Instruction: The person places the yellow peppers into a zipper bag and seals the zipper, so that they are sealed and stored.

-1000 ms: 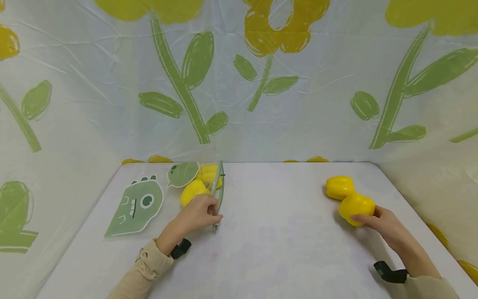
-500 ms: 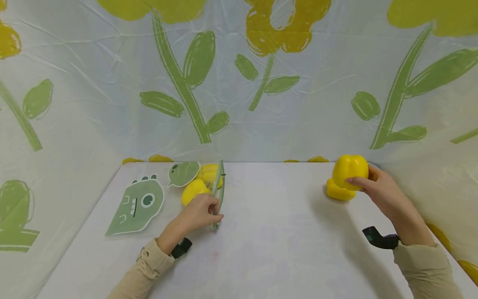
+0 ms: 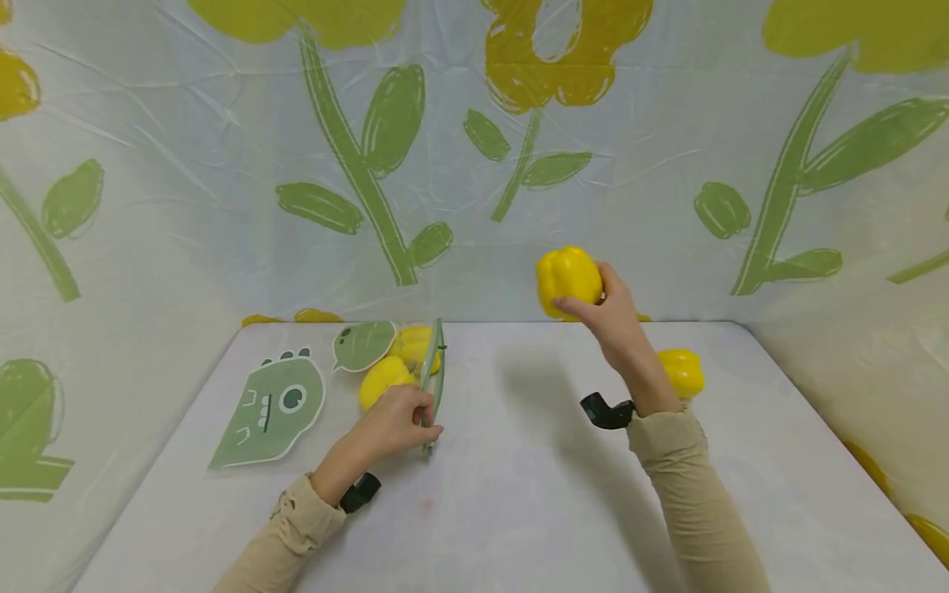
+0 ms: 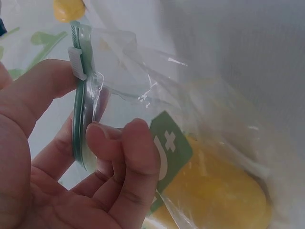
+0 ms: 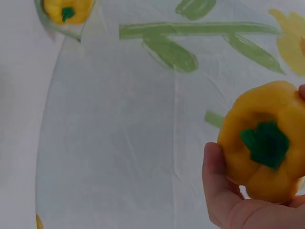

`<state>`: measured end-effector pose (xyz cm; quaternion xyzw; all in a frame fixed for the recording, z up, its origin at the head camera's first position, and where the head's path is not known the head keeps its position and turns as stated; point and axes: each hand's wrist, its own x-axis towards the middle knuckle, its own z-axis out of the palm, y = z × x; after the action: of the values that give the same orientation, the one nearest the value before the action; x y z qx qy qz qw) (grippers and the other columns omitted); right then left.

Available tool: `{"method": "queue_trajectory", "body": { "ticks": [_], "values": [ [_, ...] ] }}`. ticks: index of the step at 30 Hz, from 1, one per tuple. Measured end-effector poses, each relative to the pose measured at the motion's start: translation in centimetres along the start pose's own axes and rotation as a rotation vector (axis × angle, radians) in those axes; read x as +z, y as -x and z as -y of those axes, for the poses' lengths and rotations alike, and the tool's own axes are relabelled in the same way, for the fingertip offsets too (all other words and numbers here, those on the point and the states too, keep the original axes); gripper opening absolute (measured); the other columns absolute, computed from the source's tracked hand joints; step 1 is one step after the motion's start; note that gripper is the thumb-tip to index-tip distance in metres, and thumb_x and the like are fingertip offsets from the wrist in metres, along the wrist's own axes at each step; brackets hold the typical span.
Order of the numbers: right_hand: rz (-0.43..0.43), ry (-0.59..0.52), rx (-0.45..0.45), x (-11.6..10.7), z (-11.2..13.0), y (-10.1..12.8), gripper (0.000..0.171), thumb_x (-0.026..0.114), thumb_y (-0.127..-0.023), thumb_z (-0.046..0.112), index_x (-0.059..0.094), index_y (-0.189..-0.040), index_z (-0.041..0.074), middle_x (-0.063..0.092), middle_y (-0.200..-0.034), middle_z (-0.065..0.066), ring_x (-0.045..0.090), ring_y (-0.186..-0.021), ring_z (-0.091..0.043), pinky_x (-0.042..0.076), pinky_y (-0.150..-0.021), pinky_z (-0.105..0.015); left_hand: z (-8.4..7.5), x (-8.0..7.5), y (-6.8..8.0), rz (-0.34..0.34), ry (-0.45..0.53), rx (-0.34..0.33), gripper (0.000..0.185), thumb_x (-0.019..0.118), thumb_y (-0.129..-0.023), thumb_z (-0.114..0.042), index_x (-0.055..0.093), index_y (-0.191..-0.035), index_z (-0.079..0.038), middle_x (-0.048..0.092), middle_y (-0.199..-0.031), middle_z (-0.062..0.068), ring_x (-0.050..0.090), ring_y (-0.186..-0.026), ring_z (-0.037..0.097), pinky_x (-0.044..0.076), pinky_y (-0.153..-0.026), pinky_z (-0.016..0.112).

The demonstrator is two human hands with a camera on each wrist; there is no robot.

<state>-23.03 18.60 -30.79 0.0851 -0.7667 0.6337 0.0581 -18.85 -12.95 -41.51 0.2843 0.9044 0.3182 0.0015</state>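
Head view: right hand (image 3: pixel 604 317) grips yellow pepper (image 3: pixel 567 278) aloft — left hand (image 3: pixel 396 422) pinches bag rim (image 3: pixel 433 380).

A lone yellow pepper (image 3: pixel 680 371) sits on the white table (image 3: pixel 534 494) (flower-printed sheeting (image 3: pixel 222 206) hangs behind).

A clear plastic zip bag with a green dinosaur print (image 3: pixel 296 403) lies at the table's (image 3: pixel 519 494) left, two yellow bell peppers (image 3: pixel 381 379) inside it, the left hand (image 3: pixel 396 424) at its mouth on the right. Right of centre, the right hand (image 3: pixel 604 317) holds a yellow bell pepper (image 3: pixel 567 278) above the table's far edge. Another yellow pepper (image 3: pixel 682 371) sits on the table behind that forearm, well apart from the bag.
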Motion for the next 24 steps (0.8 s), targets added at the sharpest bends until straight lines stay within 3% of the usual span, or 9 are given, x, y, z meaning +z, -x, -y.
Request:
{"method": "queue_trajectory", "body": {
  "ticks": [5,11,19,24],
  "values": [
    [0.052,-0.021,-0.047,4.6,-1.2,-1.2,0.06,0.074,-0.081,0.009,0.045,-0.133,0.006,0.051,-0.121,-0.013,0.051,-0.103,-0.028,0.047,-0.086,-0.039,-0.1,0.0,0.0,0.004,0.0,-0.019,0.028,0.08,-0.078,-0.016,0.057,-0.063,-0.017,0.043,-0.054,-0.011,0.039,-0.052,0.005,0.034,-0.052,0.022],
    [0.184,0.06,-0.053,8.9,-4.1,-1.3,0.067,0.078,-0.076,0.012,0.047,-0.135,0.008,0.054,-0.124,-0.012,0.054,-0.105,-0.029,0.049,-0.086,-0.043,-0.1,-0.1,0.0,0.003,-0.002,-0.02,0.028,0.08,-0.078,-0.017,0.056,-0.063,-0.017,0.042,-0.055,-0.01,0.038,-0.051,0.005,0.034,-0.052,0.022],
    [0.343,0.11,0.056,11.0,-8.3,-0.7,0.065,0.077,-0.073,0.011,0.049,-0.132,0.008,0.056,-0.121,-0.011,0.053,-0.1,-0.027,0.046,-0.085,-0.038,0.0,-0.1,-0.1,-0.011,0.013,-0.015,0.027,0.08,-0.077,-0.013,0.057,-0.063,-0.016,0.046,-0.058,-0.008,0.041,-0.054,0.006,0.037,-0.052,0.023],
    [0.416,0.205,0.054,12.1,-9.6,-0.4,0.067,0.079,-0.068,0.014,0.052,-0.129,0.006,0.055,-0.118,-0.01,0.052,-0.099,-0.024,0.044,-0.085,-0.037,-0.2,-0.2,-0.1,-0.017,0.011,-0.023,0.027,0.08,-0.077,-0.012,0.057,-0.063,-0.015,0.046,-0.061,-0.007,0.043,-0.057,0.008,0.038,-0.054,0.024]
  ]
}}
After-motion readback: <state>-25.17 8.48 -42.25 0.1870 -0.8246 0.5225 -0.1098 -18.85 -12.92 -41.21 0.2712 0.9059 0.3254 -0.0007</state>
